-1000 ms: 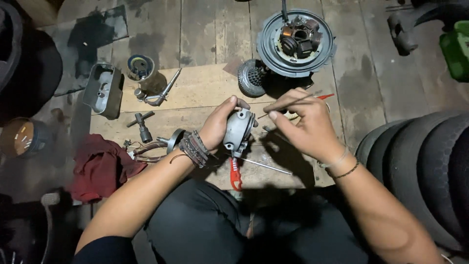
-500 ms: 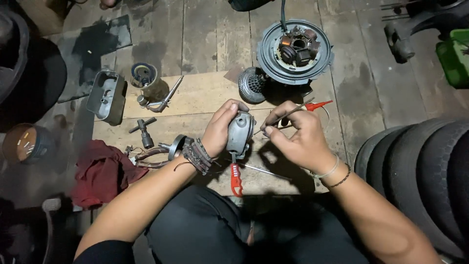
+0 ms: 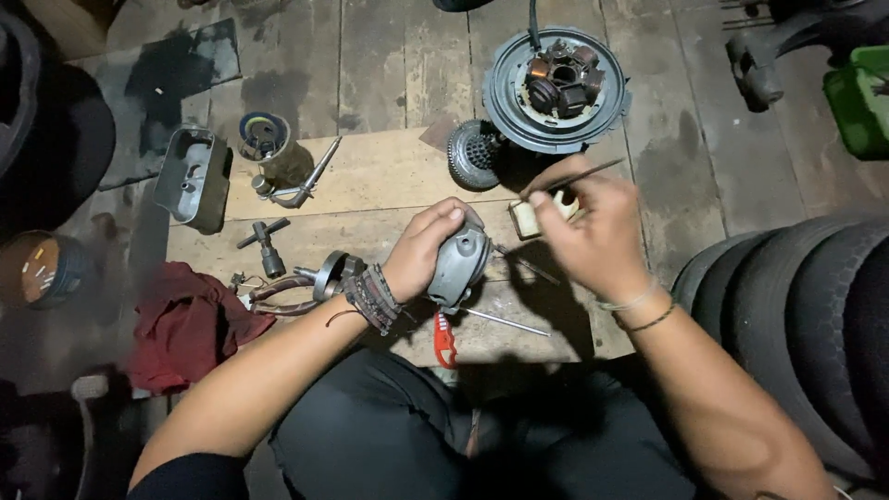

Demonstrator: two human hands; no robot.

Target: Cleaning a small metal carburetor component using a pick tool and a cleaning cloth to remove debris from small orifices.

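**Thin tool lifted away from the grey part**

The right hand [image 3: 593, 236] has been moved up and away from the rounded grey metal housing [image 3: 457, 264], and the thin metal rod [image 3: 574, 176] has been raised with it, pinched tight between fingers and thumb. The housing is wrapped from its left side by the left hand [image 3: 421, 250], fingers closed over the top. It looks hard, heavy and maybe greasy, so a full-hand hold around its round body seems best. Just below the grip, a red-handled tool [image 3: 444, 338] is lying on the pale wooden board [image 3: 389, 176].

Light from above brightens the middle of the floor [image 3: 389, 176]; its corners sink into darkness. Hard shadows fall toward the viewer, and the right hand [image 3: 593, 236] is slightly motion-blurred.
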